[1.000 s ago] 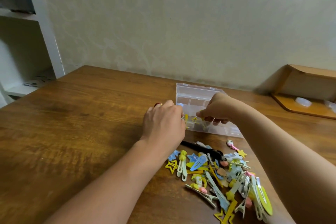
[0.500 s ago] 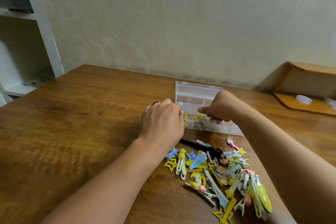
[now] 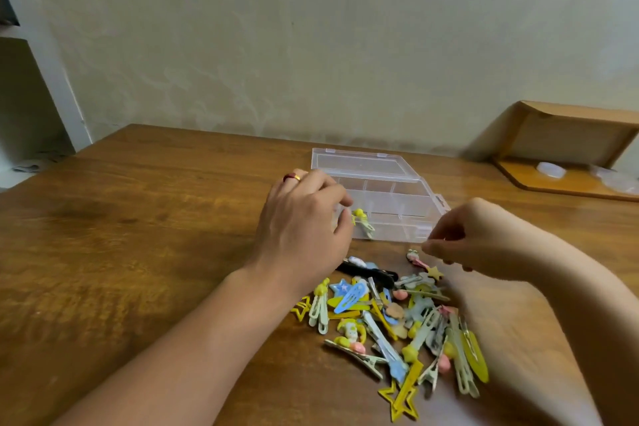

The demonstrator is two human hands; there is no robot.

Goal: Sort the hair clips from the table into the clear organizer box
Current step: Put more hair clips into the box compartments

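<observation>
The left hand [image 3: 304, 221] is pinching a yellow clip [image 3: 363, 222] over the organizer box [image 3: 387, 197]; the right hand [image 3: 473, 240], fingers loosely curled and holding nothing as far as it shows, is hovering nearer the pink clip [image 3: 416, 259] lying just below its fingertips on the counter [image 3: 138, 252].

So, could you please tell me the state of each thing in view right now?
Clear organizer box: lid open, laid back; mostly unfilled.
Yellow clip: at the box's front-left, by the left hand's fingertips.
Left hand: curled at the box's edge.
Right hand: fingers pinched, above the pile.
Clip pile: unsorted on the table.
</observation>
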